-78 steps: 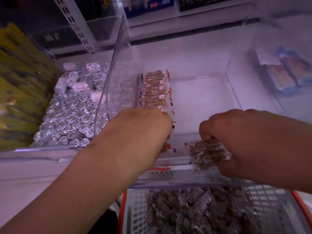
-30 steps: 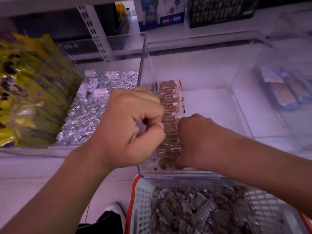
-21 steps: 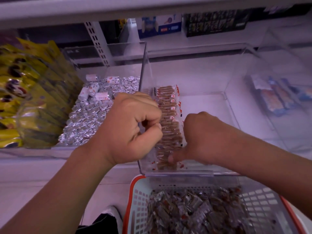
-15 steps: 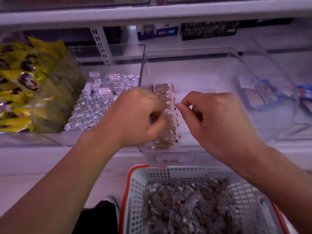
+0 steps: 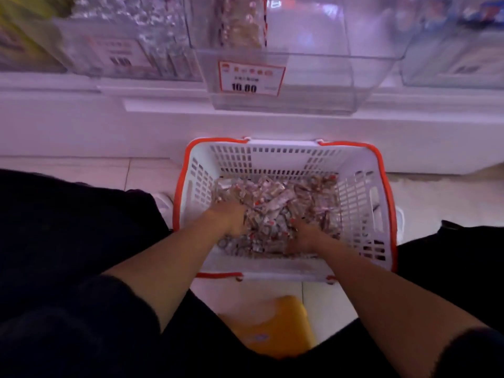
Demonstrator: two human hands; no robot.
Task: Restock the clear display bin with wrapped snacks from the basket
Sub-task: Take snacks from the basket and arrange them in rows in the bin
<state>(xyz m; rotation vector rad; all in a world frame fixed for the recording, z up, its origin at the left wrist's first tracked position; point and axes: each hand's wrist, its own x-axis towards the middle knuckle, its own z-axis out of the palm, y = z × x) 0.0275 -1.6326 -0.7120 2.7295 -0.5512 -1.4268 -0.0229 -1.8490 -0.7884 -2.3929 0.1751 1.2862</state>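
Both hands are reaching into the basket (image 5: 365,203) at 6 o'clock of the clear display bin (image 5: 313,85). The left hand (image 5: 229,218) and right hand (image 5: 302,237) are lying among the wrapped snacks (image 5: 275,203); how wide the fingers are, I cannot tell.

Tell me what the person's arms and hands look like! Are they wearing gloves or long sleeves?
No gloves. Both the left hand and the right hand are bare, and so are the forearms. Dark short sleeves show only near the bottom corners of the picture, around the upper arms. I can't see a watch, bracelet or ring on either arm, though the picture is a bit blurry.
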